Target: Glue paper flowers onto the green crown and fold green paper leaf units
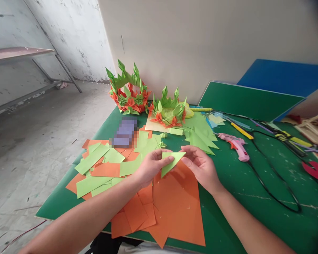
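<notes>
A small green paper folded into a triangle (pixel 170 163) is pinched between the thumb and fingers of my left hand (pixel 155 164). At its right tip, my right hand (pixel 200 165) has its thumb and fingers closed on the corner. Both hands are above a large orange sheet (pixel 181 208). Two small folded green pieces (pixel 162 145) lie just beyond my left hand. Farther back stand a large green and orange paper crown (pixel 129 100) and a smaller one (pixel 169 113).
Green and orange paper strips (pixel 95 162) cover the left of the green table (pixel 228 222). A blurred purple object (pixel 125 132) lies behind them. On the right are a pink glue gun (pixel 237 145) with its black cord, a yellow-handled tool (pixel 241 131) and red paper (pixel 316 171).
</notes>
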A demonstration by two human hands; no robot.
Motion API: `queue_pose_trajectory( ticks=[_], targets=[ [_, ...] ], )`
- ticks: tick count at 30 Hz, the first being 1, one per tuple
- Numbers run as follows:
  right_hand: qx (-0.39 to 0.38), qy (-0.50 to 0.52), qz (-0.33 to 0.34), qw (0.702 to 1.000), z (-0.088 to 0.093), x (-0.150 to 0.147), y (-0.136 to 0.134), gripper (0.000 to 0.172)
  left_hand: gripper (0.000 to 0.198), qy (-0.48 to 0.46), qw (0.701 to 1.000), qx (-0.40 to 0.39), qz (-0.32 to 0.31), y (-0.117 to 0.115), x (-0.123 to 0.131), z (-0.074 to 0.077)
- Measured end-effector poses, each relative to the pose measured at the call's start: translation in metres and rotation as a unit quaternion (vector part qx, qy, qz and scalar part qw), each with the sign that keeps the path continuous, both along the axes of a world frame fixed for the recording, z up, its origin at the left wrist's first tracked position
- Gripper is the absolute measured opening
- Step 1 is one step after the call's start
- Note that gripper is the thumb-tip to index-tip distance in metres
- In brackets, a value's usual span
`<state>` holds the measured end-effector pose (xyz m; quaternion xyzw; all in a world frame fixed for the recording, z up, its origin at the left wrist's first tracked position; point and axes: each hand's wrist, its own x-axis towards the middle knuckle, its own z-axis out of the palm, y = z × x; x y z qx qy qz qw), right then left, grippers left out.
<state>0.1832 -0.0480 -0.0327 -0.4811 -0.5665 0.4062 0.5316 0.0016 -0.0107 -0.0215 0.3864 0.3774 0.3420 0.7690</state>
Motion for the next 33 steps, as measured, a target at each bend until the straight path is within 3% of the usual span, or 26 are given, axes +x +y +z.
queue_pose_trajectory(
  ticks=[5,12,18,23,27,33],
  targets=[
    [-0.043,0.031,-0.007,0.999,-0.002,0.0,0.0,0.018,0.041,-0.011,1.0,-0.001,0.001,0.0,0.0,0.001],
    [-0.032,0.071,-0.002,0.997,-0.007,0.001,0.002,0.015,0.041,-0.031,0.998,-0.044,-0.021,-0.001,0.0,0.002],
    [-0.011,0.054,0.004,0.998,-0.009,0.001,0.002,0.013,0.038,0.01,1.0,0.002,-0.009,-0.002,0.001,0.003],
    [0.075,-0.05,-0.028,0.996,-0.005,-0.001,-0.002,0.009,0.032,0.102,0.987,0.123,0.035,-0.003,0.002,-0.002],
    [0.18,-0.191,-0.034,0.964,-0.001,-0.001,-0.005,0.011,0.03,0.148,0.978,0.142,0.035,-0.005,0.002,-0.007],
    [0.239,-0.264,-0.064,0.932,-0.002,-0.003,-0.006,0.023,0.031,0.088,0.981,0.163,0.059,-0.007,0.006,-0.006]
  ],
)
